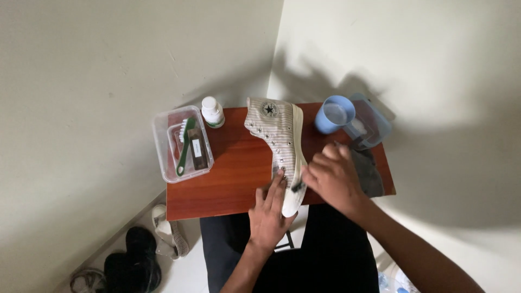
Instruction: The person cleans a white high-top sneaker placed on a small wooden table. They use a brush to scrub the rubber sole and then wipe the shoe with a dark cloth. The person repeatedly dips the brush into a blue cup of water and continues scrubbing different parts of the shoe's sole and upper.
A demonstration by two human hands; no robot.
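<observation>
A beige high-top canvas sneaker (274, 133) with a round ankle patch lies on its side on a small reddish wooden table (228, 173). My left hand (269, 211) lies flat on the toe end and presses it down. My right hand (332, 176) is closed at the sole edge near the toe, gripping something small and dark that I cannot make out. A grey cloth (368, 173) lies under and beside my right hand.
A clear plastic box (163, 146) at the table's left holds a green-handled brush (185, 146) and a small brush. A white bottle (212, 112) stands beside it. A blue cup (334, 114) and blue container (374, 122) sit at the back right. Shoes (135, 255) lie on the floor.
</observation>
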